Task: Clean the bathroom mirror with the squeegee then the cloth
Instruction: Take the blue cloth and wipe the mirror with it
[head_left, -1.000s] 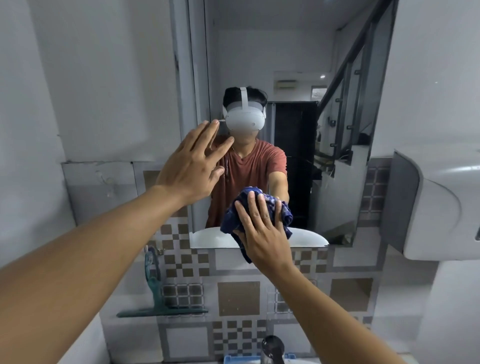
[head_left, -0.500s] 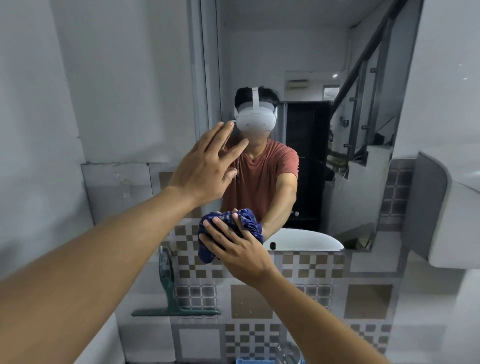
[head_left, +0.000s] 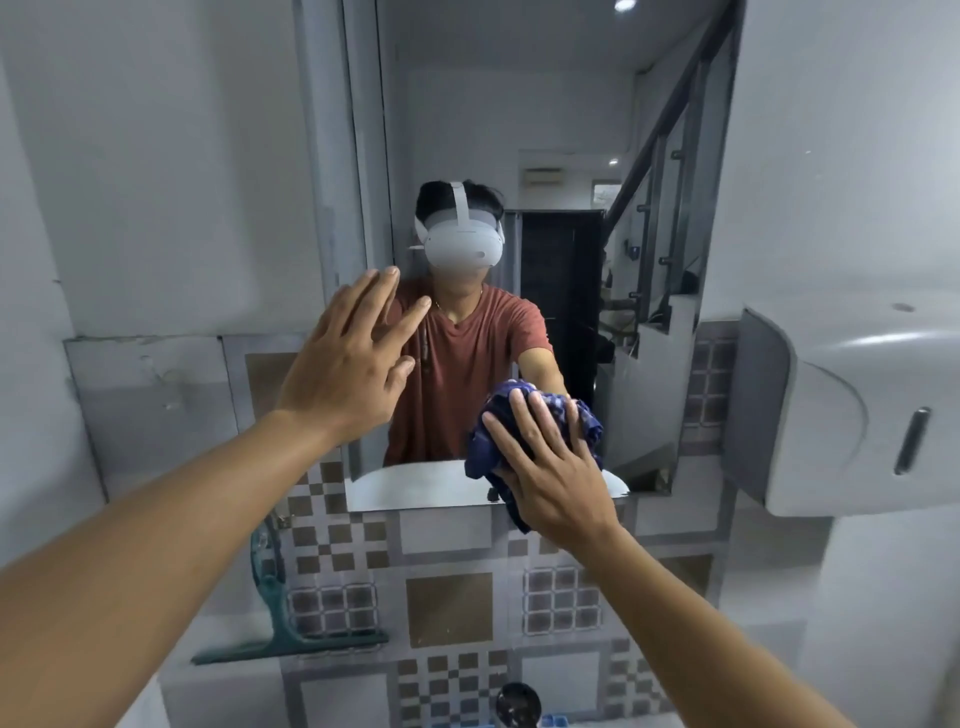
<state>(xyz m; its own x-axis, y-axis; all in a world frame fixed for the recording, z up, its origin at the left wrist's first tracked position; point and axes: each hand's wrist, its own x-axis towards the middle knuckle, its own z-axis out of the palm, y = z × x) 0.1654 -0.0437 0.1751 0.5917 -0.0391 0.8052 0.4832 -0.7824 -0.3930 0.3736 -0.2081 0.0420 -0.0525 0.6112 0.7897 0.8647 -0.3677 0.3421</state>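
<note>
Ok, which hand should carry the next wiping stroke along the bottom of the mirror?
Right. The right hand already presses the blue cloth flat on the lower mirror. The left hand is open and empty, braced by the mirror's left edge, with the squeegee hanging unused below.

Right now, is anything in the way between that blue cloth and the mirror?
Nothing visible. The right hand presses the cloth flat against the mirror near its bottom edge; the left hand is off to the side.
</note>
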